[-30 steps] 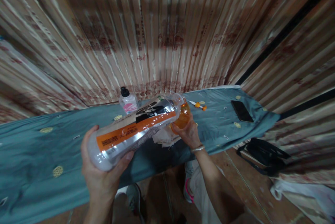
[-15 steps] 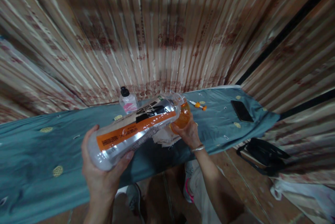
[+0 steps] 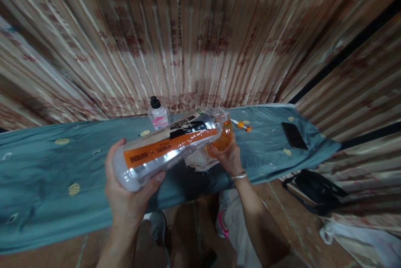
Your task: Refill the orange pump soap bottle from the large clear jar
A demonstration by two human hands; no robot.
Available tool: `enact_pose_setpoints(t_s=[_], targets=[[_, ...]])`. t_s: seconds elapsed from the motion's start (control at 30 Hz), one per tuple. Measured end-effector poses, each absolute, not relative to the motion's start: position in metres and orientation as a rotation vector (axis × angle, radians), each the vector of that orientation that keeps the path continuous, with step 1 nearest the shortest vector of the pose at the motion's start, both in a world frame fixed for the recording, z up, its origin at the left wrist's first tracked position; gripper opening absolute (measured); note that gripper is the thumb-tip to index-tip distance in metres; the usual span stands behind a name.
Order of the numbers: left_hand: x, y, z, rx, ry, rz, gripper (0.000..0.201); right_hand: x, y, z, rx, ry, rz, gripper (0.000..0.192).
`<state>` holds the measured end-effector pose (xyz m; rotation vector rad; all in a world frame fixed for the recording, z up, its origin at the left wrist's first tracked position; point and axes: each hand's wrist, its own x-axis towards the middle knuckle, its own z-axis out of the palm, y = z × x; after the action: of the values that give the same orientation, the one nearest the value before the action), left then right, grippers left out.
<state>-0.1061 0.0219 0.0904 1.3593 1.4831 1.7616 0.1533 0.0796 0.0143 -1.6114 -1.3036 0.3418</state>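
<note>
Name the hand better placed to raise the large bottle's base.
Probably the left hand: it already grips the large bottle near its base, while the right hand is occupied holding the orange container at the bottle's other end.

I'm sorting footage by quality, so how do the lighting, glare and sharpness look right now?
Head view: dim overall, with bright glare on the big bottle; head view: dark shadow on the cloth below it, and a shadowy band across the upper curtain; head view: small print too soft to read, curtain pleats fanning outward, perhaps wide-angle stretch.
</note>
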Motion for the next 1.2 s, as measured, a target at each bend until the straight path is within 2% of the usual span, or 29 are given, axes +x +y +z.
enact_pose_setpoints(t_s=[0.17, 0.4, 1.2], targets=[[-0.105, 0.022, 0.091, 1.344, 1.444, 1.784, 0.101, 0.155, 0.078, 0.015, -1.629, -1.299, 0.319, 0.071], [-0.099, 0.024, 0.095, 1.473, 1.368, 1.84, 0.089, 0.156, 0.079, 0.015, -1.662, -1.224, 0.352, 0.074], [-0.089, 0.025, 0.097, 1.399, 1.316, 1.832, 0.087, 0.162, 0.083, 0.008, -1.637, -1.245, 0.39, 0.075]])
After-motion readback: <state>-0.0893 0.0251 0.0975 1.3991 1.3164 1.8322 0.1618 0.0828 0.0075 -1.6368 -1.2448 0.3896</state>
